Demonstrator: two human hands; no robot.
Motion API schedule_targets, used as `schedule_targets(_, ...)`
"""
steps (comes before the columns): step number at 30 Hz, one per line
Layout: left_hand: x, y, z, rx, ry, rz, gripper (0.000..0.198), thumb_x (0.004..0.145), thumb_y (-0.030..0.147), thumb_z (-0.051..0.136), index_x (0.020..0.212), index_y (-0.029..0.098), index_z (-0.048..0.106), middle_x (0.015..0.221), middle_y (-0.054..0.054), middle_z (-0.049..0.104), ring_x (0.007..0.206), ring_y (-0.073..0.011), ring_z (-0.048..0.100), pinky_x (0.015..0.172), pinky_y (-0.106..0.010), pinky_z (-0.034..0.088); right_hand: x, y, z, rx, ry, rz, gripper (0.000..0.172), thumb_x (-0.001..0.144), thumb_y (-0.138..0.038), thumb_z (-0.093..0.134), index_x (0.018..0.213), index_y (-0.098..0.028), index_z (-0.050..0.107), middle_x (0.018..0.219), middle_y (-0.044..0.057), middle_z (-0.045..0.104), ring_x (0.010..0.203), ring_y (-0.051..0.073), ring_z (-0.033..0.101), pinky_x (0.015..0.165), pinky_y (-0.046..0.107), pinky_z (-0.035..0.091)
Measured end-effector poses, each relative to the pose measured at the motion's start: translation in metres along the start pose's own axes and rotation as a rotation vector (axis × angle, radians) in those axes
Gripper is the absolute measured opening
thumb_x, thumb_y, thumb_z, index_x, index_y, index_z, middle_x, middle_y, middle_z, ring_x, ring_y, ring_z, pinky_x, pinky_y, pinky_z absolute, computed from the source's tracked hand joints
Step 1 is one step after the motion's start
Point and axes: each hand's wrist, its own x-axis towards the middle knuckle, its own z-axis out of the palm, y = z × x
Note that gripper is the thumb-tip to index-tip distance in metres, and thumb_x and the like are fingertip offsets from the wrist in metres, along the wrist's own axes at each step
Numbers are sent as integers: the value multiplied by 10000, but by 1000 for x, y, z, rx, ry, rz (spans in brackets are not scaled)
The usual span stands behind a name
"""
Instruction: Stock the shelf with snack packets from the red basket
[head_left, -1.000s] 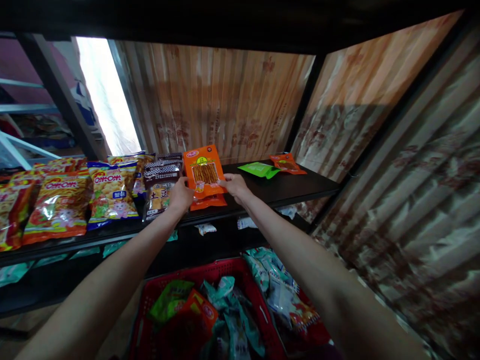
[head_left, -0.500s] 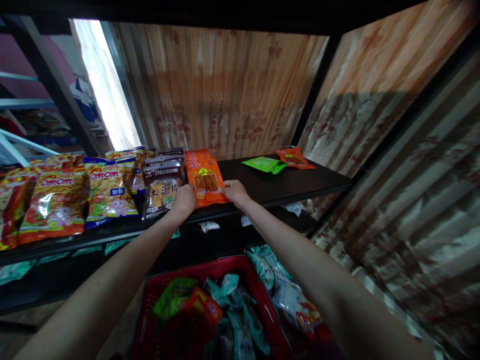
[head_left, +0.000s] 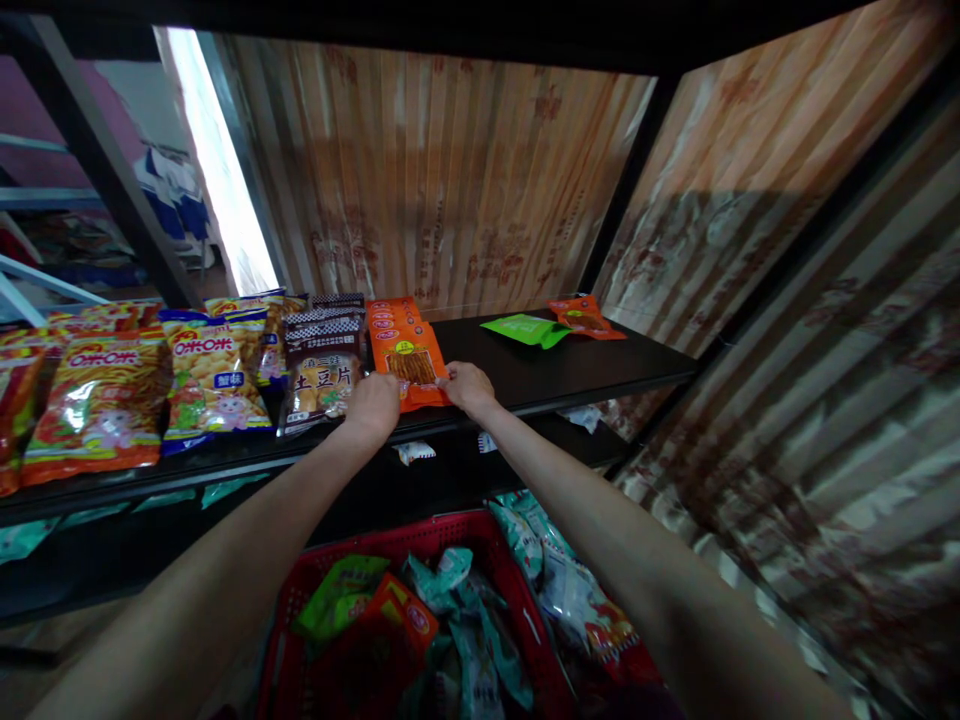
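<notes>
An orange snack packet (head_left: 411, 358) lies at the front of a row of like packets on the black shelf (head_left: 525, 378). Its lower left edge is pinched by my left hand (head_left: 375, 402), fingers curled. On the opposite edge, my right hand (head_left: 466, 386) grips the lower right corner between thumb and fingers. Just left of my left hand stands a brown bag of potato chips (head_left: 322, 378). Farther right on the shelf, a green packet (head_left: 526, 329) lies flat, and another orange packet (head_left: 588, 317) overlaps its far side.
Blue-and-yellow snack bags (head_left: 216, 378) and orange noodle-snack bags (head_left: 101, 400) line the shelf's left. Below, a red basket (head_left: 442, 530) holds green, orange and teal packets, with more packets (head_left: 570, 590) beside it. A dark post (head_left: 626, 190) and pleated curtain (head_left: 450, 180) stand behind.
The view has shifted slightly. Both hands stay at the orange packet's lower edges; my left hand has come slightly closer to its front edge.
</notes>
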Motion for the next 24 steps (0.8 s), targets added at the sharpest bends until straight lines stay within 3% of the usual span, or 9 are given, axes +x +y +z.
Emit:
schedule_targets(7,-16,14,1,124,115,92,345,897,117,326,1077,87,618,1107,-183,594,1039,-274,590,779,-325,510,-4,1,2,36,31,-11,427,811,-338,575,1224,-231,564,1103,58,674,1016,222,622,850,320,469)
schedule_targets(11,-17,18,9,37,107,100,359,917,306,391,1145,98,575,1059,-163,634,1012,-279,600,793,-342,501,-10,2,8,-11,123,-180,532,846,-297,529,1366,-222,443,1328,99,537,1220,236,491,1001,363,398)
schedule_targets(14,-16,18,14,24,88,136,400,914,365,405,1123,79,591,1066,-171,650,1016,-279,604,828,-346,487,-9,4,13,-12,98,-247,461,870,-264,495,1329,-218,499,1373,91,503,1277,211,444,1061,348,348)
schedule_targets(24,-12,19,13,50,44,153,381,877,336,494,1112,66,624,1073,-188,654,1015,-288,605,819,-343,490,-3,1,11,34,50,-248,390,847,-202,539,1234,-192,589,1310,62,575,1187,172,543,1038,260,380)
